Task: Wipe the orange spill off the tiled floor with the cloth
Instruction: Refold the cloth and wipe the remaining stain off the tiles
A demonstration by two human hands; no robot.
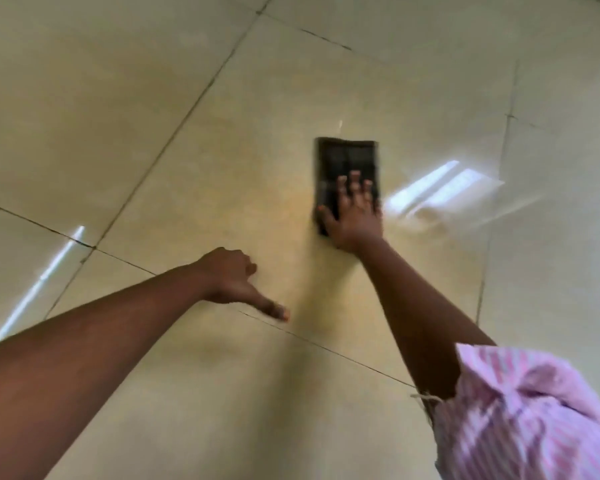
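A dark folded cloth (346,160) lies flat on the beige tiled floor (118,116). My right hand (355,211) presses down on the cloth's near half with spread, straight fingers. A faint orange tint (291,216) shows on the tile just left of the cloth and runs toward me. My left hand (234,280) rests on the floor nearer to me, fingers curled under and thumb stretched out along a grout line, holding nothing. The picture is blurred by motion.
Dark grout lines (174,140) cross the glossy tiles. Bright window reflections lie right of the cloth (440,188) and at the left (39,282). My pink striped sleeve (527,417) fills the bottom right corner.
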